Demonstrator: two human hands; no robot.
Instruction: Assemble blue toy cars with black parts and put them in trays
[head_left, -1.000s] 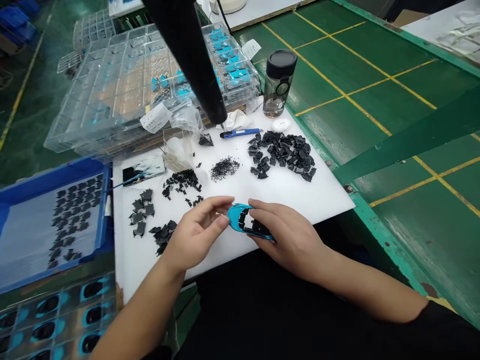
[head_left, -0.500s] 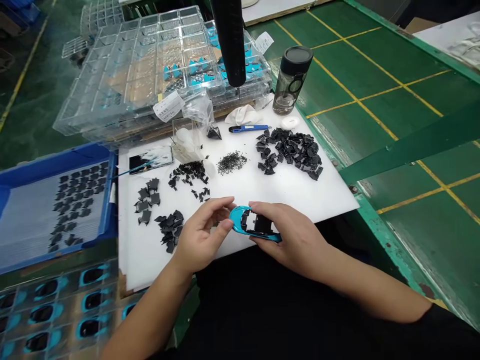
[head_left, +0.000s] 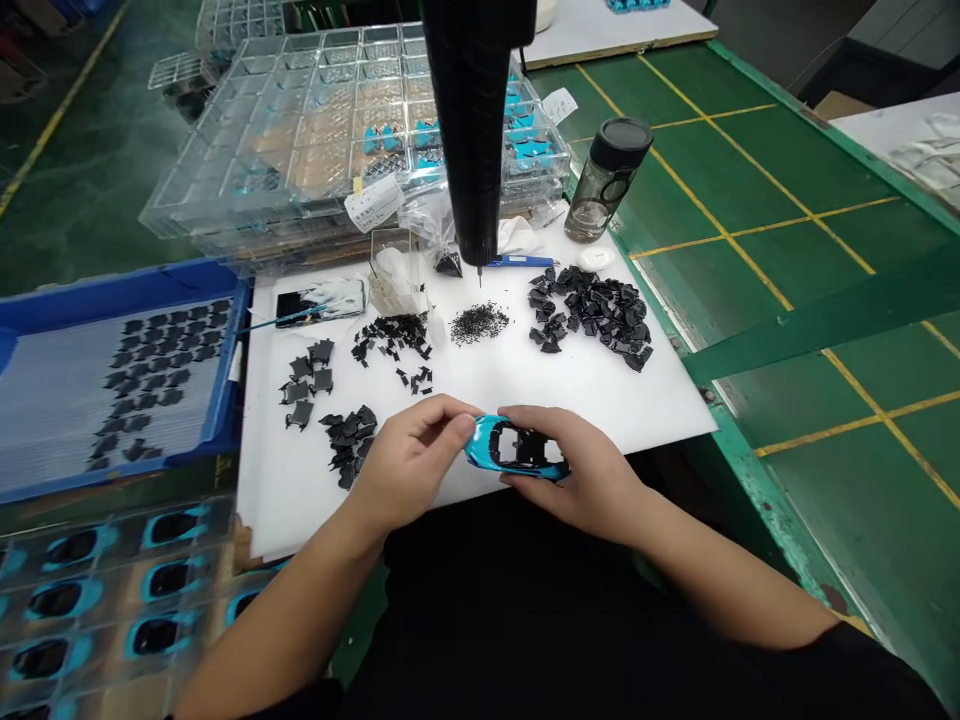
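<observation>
A: What does the right hand (head_left: 592, 470) grasp?

B: A small, glossy blue, oval, car-shaped shell (head_left: 481, 455), plastic in appearance, with a black inner frame (head_left: 528, 449). The thumb lies along the near long side, a finger along the far side, and the hand covers part of the right end.

A: How is the long axis oriented?

B: Nearly crosswise before the person, sloping slightly toward the body on the right. The rounded blue end points left, to the left hand (head_left: 405, 462); the opposite end points into the right palm. The frame's openings face upward.

A: What is the state of the left hand?

B: Its thumb and forefinger are drawn together at the rounded end. Whether they pinch the shell or merely meet beside it, I cannot tell.

A: Where is the shell?

B: Between the hands, at the near edge of a flat white board (head_left: 487, 376).

A: What surrounds the grip?

B: Just left of it, a heap of curved black pieces (head_left: 349, 440); straight beyond, a pile of tiny black granules (head_left: 480, 322), with a black cylindrical tool (head_left: 472, 150) hanging thin tip downward; beyond the right hand, a broad heap of angular black pieces (head_left: 596, 308).
</observation>
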